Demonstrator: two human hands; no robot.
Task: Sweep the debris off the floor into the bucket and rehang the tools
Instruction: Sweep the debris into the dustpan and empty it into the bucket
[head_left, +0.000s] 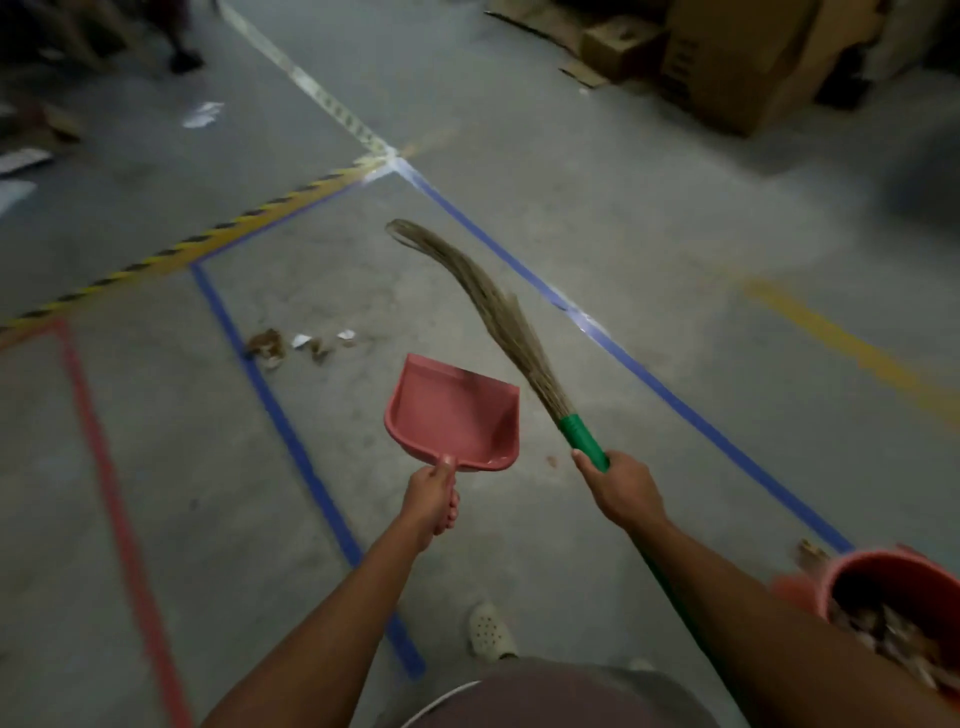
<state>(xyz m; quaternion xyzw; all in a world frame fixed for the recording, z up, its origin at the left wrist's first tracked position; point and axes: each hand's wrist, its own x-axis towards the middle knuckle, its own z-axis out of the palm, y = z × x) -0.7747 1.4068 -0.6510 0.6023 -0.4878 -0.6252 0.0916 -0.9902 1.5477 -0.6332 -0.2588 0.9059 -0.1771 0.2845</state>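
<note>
With L hand (431, 501), fingers curled round handle, holding red dustpan (452, 410); w/ R hand (623, 493), fingers wrapped, gripping broom (581, 436); debris (270, 345) ahead.

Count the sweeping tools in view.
2: the pink dustpan in the left hand, the green-handled broom in the right hand. Dark edges could hide others.

My left hand (431, 499) holds the pink plastic dustpan (452, 410) just left of the straw broom with a green handle (498, 306), which my right hand (623, 488) grips. Farther off and left of the dustpan, the scattered paper and brown debris (291, 345) lies on the grey concrete floor (571, 156), just right of the blue tape line (291, 431). The red plastic bucket (893, 571) stands near right, scraps in it. The brown cardboard boxes (737, 57) sit far right.
</note>
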